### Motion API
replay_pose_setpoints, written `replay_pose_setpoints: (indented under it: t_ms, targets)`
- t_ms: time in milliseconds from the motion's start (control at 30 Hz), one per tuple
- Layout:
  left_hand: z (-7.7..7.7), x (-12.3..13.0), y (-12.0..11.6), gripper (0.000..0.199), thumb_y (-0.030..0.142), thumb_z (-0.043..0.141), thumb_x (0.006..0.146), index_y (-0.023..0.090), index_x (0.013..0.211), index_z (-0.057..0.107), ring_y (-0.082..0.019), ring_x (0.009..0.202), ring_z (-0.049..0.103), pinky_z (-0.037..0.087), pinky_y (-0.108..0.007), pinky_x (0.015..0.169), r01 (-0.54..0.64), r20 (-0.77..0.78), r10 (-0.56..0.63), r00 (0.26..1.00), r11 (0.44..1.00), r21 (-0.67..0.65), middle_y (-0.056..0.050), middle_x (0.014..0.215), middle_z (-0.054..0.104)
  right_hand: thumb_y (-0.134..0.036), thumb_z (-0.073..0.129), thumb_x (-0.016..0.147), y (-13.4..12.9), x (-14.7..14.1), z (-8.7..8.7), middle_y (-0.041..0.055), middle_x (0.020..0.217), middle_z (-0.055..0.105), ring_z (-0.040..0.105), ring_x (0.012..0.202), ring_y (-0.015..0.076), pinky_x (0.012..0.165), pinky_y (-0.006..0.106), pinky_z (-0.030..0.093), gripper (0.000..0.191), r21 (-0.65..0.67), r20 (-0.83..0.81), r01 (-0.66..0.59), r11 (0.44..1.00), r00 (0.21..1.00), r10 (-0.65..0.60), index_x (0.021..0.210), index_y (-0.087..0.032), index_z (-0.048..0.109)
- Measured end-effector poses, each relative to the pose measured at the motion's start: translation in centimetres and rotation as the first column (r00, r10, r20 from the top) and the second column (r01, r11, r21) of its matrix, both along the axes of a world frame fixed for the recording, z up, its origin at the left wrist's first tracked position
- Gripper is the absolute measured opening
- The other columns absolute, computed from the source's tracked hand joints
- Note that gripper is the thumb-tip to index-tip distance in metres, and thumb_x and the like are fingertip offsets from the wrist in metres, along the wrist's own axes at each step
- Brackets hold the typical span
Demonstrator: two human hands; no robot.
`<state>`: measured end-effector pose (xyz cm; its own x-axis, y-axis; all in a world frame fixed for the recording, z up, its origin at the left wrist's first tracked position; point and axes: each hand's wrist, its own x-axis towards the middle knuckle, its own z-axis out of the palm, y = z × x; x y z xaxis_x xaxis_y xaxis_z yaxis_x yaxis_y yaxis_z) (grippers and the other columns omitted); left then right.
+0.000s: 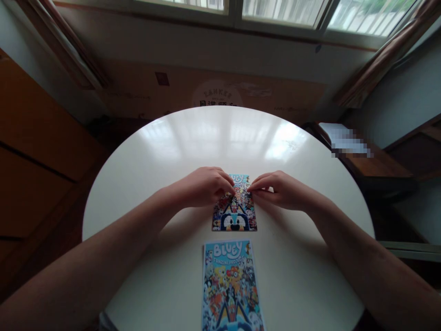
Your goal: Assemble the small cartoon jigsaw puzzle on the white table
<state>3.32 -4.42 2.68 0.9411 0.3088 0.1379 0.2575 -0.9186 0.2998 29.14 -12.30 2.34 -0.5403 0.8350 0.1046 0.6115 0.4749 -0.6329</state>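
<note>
A small colourful picture (pixel 236 218) with a blue cartoon dog face lies on the white round table (pixel 131 197). My left hand (pixel 212 186) rests over its upper left part, fingers bent and pressed together, hiding some of it; what they pinch, if anything, is too small to make out. At the picture's right edge, my right hand (pixel 277 188) has its thumb and fingertips close together, touching the edge. Nearer to me lies a larger sheet (pixel 230 285) headed "BLUEY", showing a similar crowd of cartoon dogs, its lower end cut off by the frame.
Beyond the table's far edge are a cardboard panel (pixel 138 87) and windows (pixel 282 11) that throw glare on the tabletop. A wooden piece of furniture (pixel 375 161) with a pale paper on it stands at the right. An orange-brown cabinet (pixel 34 138) is at the left.
</note>
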Motion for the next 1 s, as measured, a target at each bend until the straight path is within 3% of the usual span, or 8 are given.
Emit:
replay_pose_setpoints:
  t_ms: [333,533,700,867,1000]
  targets:
    - [0.0,0.3,-0.4,0.037,0.015,0.058,0.089,0.037,0.112,0.077,-0.019,0.098,0.064,0.048,-0.030,0.081,0.024,-0.042,-0.021,0.999,0.997,0.072,-0.002,0.114,0.074,-0.019,0.062,0.094,-0.6,-0.4,0.1,0.0047,0.101,0.072,0.065,0.084,0.0133,0.075,0.026,0.048,0.023,0.097,0.153,-0.063,0.993,0.987,0.048,0.106,-0.026,0.080]
    - [-0.3,0.7,-0.5,0.038,0.014,0.057,0.088,0.036,0.110,0.078,-0.019,0.099,0.063,0.048,-0.030,0.083,0.007,-0.024,-0.006,1.000,0.999,0.051,-0.002,0.111,0.073,-0.021,0.062,0.093,-0.4,-0.4,0.1,0.0055,0.099,0.070,0.062,0.081,0.0131,0.072,0.025,0.045,0.022,0.059,0.159,-0.043,0.997,0.987,0.033,0.104,-0.024,0.081]
    - [-0.8,0.6,-0.1,0.042,0.010,0.057,0.083,0.036,0.107,0.080,-0.018,0.097,0.063,0.049,-0.030,0.082,-0.015,0.016,0.015,1.000,0.999,0.029,-0.001,0.109,0.074,-0.021,0.063,0.092,-0.1,-0.3,-0.2,0.0053,0.098,0.069,0.062,0.081,0.0129,0.073,0.026,0.046,0.021,0.037,0.114,-0.037,0.999,0.993,0.032,0.103,-0.024,0.081]
    - [-1.1,0.4,0.4,0.042,0.007,0.058,0.081,0.036,0.102,0.081,-0.018,0.095,0.065,0.052,-0.032,0.082,0.006,0.058,-0.005,0.998,1.000,-0.018,-0.001,0.107,0.074,-0.023,0.063,0.092,0.8,0.5,-1.1,0.0055,0.098,0.067,0.062,0.082,0.0128,0.074,0.026,0.048,0.022,0.015,0.010,-0.109,0.994,0.994,0.109,0.106,-0.023,0.080]
    - [-0.6,-0.2,1.1,0.039,0.006,0.051,0.080,0.027,0.092,0.081,-0.017,0.089,0.068,0.055,-0.030,0.074,-0.025,0.245,0.059,0.968,0.990,-0.139,-0.004,0.104,0.075,-0.025,0.061,0.093,1.4,1.1,-1.6,0.0072,0.100,0.066,0.061,0.083,0.0130,0.073,0.027,0.050,0.024,-0.056,-0.103,-0.128,0.990,0.987,0.121,0.107,-0.021,0.079]
